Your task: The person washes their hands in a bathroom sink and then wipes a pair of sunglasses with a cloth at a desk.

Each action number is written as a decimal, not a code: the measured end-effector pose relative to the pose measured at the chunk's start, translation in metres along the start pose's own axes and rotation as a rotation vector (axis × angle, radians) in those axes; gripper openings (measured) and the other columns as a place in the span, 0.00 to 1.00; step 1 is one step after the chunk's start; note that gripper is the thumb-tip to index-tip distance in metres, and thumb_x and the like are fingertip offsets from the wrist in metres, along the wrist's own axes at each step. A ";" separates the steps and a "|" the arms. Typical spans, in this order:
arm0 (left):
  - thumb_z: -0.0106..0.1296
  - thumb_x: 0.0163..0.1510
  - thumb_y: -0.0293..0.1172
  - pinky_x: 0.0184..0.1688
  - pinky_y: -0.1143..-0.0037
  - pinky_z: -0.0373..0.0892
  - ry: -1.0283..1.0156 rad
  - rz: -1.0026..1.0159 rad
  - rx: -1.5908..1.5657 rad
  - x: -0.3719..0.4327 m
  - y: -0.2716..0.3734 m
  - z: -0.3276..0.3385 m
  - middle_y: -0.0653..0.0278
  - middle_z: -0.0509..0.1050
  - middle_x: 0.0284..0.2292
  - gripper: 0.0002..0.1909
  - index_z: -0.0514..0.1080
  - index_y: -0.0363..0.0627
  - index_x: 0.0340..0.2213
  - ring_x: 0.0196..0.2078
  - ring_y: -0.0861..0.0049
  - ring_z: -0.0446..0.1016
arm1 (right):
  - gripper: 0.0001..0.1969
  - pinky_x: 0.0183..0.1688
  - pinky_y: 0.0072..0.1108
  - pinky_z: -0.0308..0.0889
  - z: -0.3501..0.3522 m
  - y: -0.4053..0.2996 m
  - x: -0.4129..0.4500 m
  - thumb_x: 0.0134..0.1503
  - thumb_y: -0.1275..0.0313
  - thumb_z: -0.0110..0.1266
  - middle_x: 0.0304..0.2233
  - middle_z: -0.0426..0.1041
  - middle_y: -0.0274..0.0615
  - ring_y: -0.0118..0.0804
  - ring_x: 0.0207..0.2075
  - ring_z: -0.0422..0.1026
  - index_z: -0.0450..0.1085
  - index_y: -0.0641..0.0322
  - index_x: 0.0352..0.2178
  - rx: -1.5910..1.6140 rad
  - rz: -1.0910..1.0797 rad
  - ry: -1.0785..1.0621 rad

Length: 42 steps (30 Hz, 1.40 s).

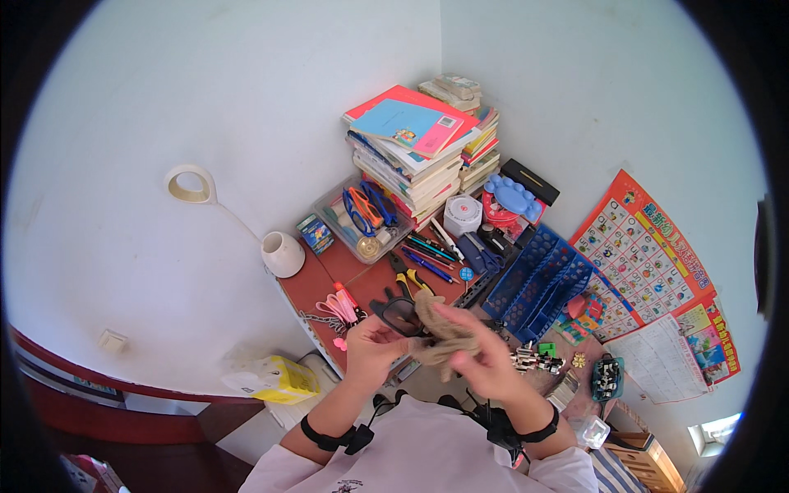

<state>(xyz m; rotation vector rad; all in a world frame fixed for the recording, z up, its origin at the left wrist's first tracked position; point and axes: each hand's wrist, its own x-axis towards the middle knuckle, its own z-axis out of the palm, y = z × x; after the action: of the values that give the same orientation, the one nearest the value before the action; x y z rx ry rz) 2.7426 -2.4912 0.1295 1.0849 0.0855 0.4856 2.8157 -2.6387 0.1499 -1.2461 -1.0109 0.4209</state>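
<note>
Dark-framed glasses [400, 315] are held by my left hand [375, 348] at their lower edge, above the front of a red-brown desk [327, 271]. My right hand [484, 351] pinches a crumpled tan cloth [441, 333], which lies against the glasses' right side and hides part of them. Just beyond the glasses lie pliers with yellow and black handles [410, 276]. A pink cord [338, 306] and a metal chain rest to the left of them. Farther back, a clear plastic box [363, 252] holds orange and blue glasses [363, 209] and small items.
Tall book stacks [413, 166] fill the back corner. Pens [431, 249], blue scissors [487, 249] and a blue plastic basket [536, 283] occupy the desk's right part. A white lamp [282, 254] stands at the left edge. Small toy parts [536, 360] lie at the right.
</note>
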 end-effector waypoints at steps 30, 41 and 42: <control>0.49 0.38 0.27 0.26 0.85 0.60 -0.004 0.371 0.988 0.008 0.037 -0.012 0.63 0.65 0.25 0.16 0.64 0.40 0.33 0.24 0.83 0.64 | 0.11 0.29 0.14 0.57 0.004 0.025 0.013 0.35 0.73 0.54 0.23 0.63 0.39 0.26 0.25 0.62 0.63 0.70 0.22 -0.354 0.145 0.194; 0.43 0.44 0.30 0.36 0.82 0.59 -0.174 0.001 0.726 0.009 0.035 -0.041 0.61 0.65 0.34 0.17 0.58 0.40 0.38 0.33 0.81 0.65 | 0.09 0.24 0.12 0.57 0.034 0.034 0.032 0.37 0.73 0.53 0.19 0.63 0.34 0.21 0.21 0.60 0.63 0.69 0.19 -0.297 0.254 0.004; 0.42 0.44 0.29 0.36 0.82 0.59 -0.186 -0.028 0.694 0.007 0.038 -0.044 0.61 0.65 0.34 0.17 0.57 0.40 0.38 0.33 0.80 0.65 | 0.09 0.24 0.12 0.57 0.036 0.035 0.035 0.37 0.73 0.53 0.19 0.63 0.34 0.20 0.21 0.60 0.63 0.68 0.19 -0.292 0.276 0.000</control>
<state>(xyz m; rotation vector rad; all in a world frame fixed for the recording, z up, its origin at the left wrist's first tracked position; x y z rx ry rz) 2.7232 -2.4378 0.1425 1.8015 0.1087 0.3290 2.8135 -2.5805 0.1307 -1.6592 -0.9247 0.4980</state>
